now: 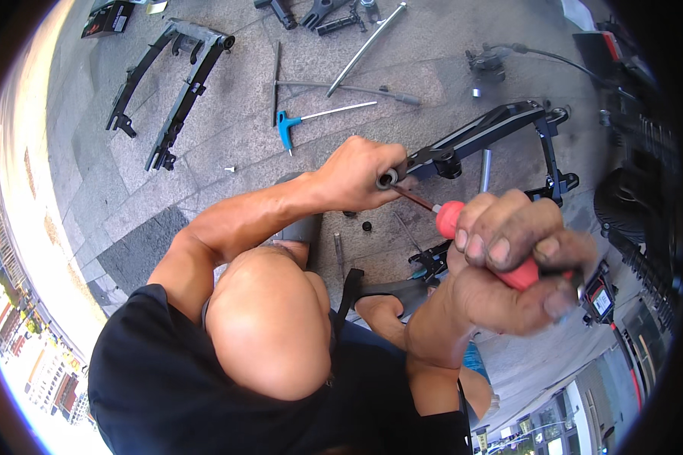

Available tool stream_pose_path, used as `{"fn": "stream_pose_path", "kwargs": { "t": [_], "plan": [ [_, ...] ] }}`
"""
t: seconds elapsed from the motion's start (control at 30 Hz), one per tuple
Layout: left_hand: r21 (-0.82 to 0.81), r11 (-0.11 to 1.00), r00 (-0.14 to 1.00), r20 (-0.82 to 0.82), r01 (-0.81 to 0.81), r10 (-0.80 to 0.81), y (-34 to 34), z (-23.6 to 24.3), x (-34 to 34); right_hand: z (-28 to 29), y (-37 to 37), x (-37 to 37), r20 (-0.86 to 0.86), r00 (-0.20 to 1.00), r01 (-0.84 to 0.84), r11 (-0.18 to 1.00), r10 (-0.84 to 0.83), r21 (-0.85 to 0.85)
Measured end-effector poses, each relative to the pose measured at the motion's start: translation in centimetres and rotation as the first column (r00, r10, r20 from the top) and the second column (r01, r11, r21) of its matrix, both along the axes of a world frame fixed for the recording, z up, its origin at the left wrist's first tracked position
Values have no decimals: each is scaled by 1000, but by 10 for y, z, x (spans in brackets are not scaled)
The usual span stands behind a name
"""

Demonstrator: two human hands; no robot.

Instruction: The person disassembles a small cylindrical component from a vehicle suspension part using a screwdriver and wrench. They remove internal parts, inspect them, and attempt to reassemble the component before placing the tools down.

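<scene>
My left hand (363,168) is wrapped round the near end of a black metal swingarm (487,130), close to a round bushing (387,179) in its end. In my right hand (508,262), raised nearer the camera, is a red-handled screwdriver (449,218) with its fingers closed round the handle. The screwdriver's shaft slants left toward the bushing. Its tip meets the edge of that end beside my left hand; whether it is inside the hole I cannot tell. Dark smudges mark my right fingers.
A second dark metal frame (186,91) lies on the paving at the far left. A blue T-handle hex key (284,130), a thin metal T-bar (341,86) and a silver rod (368,47) lie ahead. Dark machine parts (630,197) stand along the right. A small black ring (366,226) lies below my left hand.
</scene>
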State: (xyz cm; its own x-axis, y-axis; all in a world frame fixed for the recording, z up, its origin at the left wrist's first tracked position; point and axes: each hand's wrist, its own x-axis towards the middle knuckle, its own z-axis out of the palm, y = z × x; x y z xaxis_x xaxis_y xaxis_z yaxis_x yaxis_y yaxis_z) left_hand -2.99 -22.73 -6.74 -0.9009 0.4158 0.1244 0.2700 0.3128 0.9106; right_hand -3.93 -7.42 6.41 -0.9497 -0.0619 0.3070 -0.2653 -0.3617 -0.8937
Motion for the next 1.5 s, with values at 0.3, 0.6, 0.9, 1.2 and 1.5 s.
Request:
{"fn": "stream_pose_path", "kwargs": {
  "t": [0.3,0.6,0.9,1.2,1.5],
  "plan": [
    [-17,1000,994,103,20,-18,-1,4,-1,13,2,2,-89,996,-26,994,16,-107],
    [-4,999,996,77,-33,34,2,6,-1,41,-6,5,-111,990,49,955,-85,-293],
    [109,984,982,145,-139,123,4,9,-6,18,0,18,-150,982,94,987,-114,-133],
    [164,967,926,355,-196,127,3,10,-4,3,-5,15,-200,977,76,997,-77,-13],
    [197,962,919,381,-191,104,3,13,-4,-2,-14,17,-307,951,22,1000,-17,15]
  ]
}}
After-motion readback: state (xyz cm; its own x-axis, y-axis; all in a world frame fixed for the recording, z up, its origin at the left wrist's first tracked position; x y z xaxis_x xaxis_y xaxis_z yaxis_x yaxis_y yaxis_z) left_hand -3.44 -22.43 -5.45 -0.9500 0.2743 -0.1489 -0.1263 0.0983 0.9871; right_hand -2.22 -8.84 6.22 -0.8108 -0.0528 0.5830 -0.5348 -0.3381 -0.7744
